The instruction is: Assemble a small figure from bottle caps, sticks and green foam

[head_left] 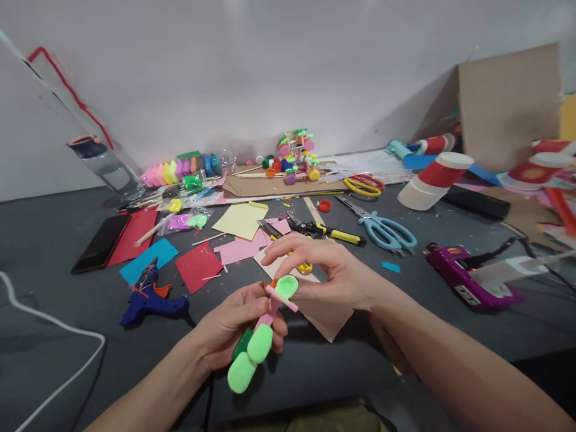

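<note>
Low in the middle of the head view, my left hand (240, 321) is closed round a small craft model (260, 343). The model has light green rounded pieces, a pink strip, a pale pink stick across its upper end and a dark green part near my palm. My right hand (317, 267) reaches in from the right, its thumb and fingers curled at the model's upper green piece (287, 287); some fingertips are hidden behind it. Beneath the hands lies a pale sheet of paper (330, 318). A yellow-handled tool (305, 267) shows behind my right fingers.
A blue glue gun (155, 303), red paper (198, 266) and a phone (101, 243) lie left. Blue scissors (387, 231), a purple device (472, 279) and a paper cup (434, 180) stand or lie right. A bottle (108, 168) and colourful model (297, 157) are behind.
</note>
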A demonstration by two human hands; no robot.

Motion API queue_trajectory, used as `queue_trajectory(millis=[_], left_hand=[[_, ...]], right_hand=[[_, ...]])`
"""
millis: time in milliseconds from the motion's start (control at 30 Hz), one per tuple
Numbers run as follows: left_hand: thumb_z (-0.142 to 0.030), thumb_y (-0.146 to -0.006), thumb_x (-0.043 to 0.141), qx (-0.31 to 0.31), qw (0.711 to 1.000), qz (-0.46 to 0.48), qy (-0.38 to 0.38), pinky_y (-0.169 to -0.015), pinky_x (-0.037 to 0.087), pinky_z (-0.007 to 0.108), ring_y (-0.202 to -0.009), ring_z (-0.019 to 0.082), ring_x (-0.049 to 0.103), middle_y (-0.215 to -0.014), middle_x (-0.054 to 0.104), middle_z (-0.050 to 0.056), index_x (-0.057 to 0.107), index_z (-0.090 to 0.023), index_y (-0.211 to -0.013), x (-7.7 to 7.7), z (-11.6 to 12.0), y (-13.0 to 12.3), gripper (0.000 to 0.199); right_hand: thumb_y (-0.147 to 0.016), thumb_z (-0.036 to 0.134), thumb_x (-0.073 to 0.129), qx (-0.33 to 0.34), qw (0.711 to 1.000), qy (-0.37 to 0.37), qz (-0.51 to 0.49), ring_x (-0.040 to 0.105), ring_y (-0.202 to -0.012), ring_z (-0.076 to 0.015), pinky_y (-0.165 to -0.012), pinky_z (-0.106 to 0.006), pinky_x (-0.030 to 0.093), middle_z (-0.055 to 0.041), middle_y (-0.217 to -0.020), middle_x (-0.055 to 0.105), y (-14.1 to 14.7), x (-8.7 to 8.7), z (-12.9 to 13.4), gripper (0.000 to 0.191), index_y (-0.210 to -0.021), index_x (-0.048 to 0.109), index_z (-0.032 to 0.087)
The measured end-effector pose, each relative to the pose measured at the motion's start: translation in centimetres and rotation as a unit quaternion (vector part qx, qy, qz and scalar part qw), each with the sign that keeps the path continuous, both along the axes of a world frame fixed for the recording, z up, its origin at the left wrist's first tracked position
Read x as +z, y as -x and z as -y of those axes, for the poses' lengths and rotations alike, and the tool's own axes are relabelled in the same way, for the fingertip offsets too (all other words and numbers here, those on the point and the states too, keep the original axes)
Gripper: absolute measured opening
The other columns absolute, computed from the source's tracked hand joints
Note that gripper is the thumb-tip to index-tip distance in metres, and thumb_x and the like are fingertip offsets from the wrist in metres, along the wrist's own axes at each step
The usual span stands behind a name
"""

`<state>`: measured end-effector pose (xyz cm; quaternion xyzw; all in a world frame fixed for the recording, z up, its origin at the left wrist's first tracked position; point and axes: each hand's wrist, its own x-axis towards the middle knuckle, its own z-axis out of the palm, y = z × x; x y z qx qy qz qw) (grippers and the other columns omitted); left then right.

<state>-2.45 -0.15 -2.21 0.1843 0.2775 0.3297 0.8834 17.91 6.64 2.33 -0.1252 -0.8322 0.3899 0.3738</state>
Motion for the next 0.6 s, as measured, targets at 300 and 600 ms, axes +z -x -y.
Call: queue_trajectory(millis=[300, 600], left_hand=[[-0.034, -0.068, 0.088, 0.011, 0.999, -0.048, -0.021, -0.057, 0.056, 0.022, -0.054, 0.013, 0.068, -0.064, 0.072, 0.004, 0.066, -0.012, -0.089, 0.0, -0.1, 0.0, 0.038], [-0.032, -0.07, 0.087, 0.05, 0.995, -0.083, -0.038, -0.057, 0.05, 0.019, -0.056, 0.01, 0.065, -0.065, 0.068, 0.001, 0.063, -0.014, -0.094, 0.0, -0.2, -0.2, 0.038]], right_hand=[[-0.093, 0.021, 0.061, -0.078, 0.996, -0.007, 0.032, 0.066, -0.108, -0.019, -0.096, -0.037, 0.051, -0.01, -0.113, 0.071, -0.5, 1.3, 0.6, 0.009, -0.094, 0.07, 0.019], [-0.088, 0.011, 0.063, -0.14, 0.982, -0.093, 0.088, 0.063, -0.105, -0.0188, -0.093, -0.037, 0.049, -0.006, -0.109, 0.071, -0.3, 1.9, 1.5, 0.011, -0.088, 0.069, 0.021]])
